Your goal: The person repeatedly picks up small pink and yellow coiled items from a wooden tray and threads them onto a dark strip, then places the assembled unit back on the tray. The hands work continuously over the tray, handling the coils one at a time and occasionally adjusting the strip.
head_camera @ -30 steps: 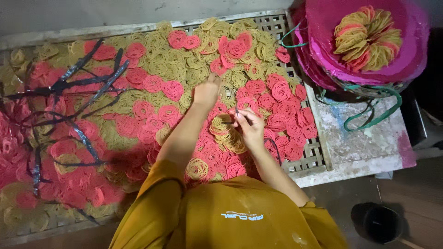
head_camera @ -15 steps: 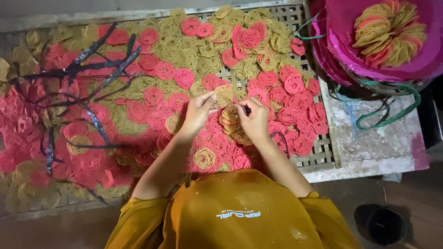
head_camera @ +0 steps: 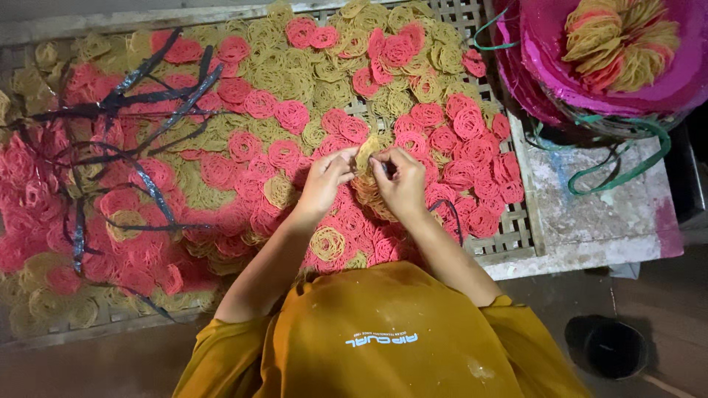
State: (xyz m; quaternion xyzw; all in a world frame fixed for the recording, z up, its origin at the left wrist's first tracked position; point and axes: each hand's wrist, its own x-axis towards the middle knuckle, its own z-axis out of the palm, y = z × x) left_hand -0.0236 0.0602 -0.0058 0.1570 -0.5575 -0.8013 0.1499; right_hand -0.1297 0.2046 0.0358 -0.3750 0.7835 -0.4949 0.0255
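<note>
While the yellow noodle disc [head_camera: 366, 151] is being pinched between both hands' fingers, stacking is judged under way. Left hand [head_camera: 324, 179] and right hand [head_camera: 402, 184] are being held above the slatted drying rack [head_camera: 516, 228]; careful placing is probably being called for next.

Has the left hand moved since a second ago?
Yes. The left hand pulled back from the far crackers and now meets the right hand over the lattice tray.
</note>
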